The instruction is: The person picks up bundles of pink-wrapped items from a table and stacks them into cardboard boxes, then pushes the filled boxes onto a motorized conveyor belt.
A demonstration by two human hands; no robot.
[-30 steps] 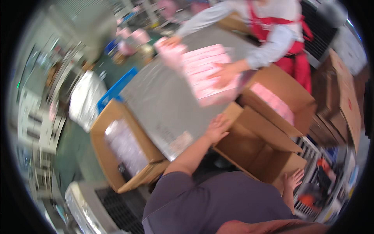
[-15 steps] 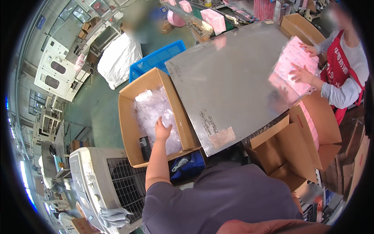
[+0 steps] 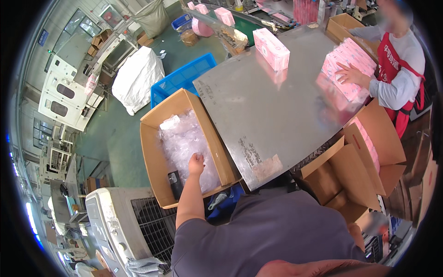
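My left hand is over the cardboard box at the left, its fingers closed on a clear plastic bag at the top of a crumpled heap of clear plastic bags. A small black object is tucked against the box's near inner side. My right hand is out of view; only a bit of the right arm shows past my dark sleeve at the lower right.
A metal tabletop carries a pink pack. Across it, a co-worker's hand rests on stacked pink packs. An open carton stands near right, a blue crate beyond the box, a grey-white machine at left.
My left hand has gone from spread fingers to closed ones and moved slightly nearer. A pink pack now stands on the far tabletop. One of the co-worker's hands has left the stack.
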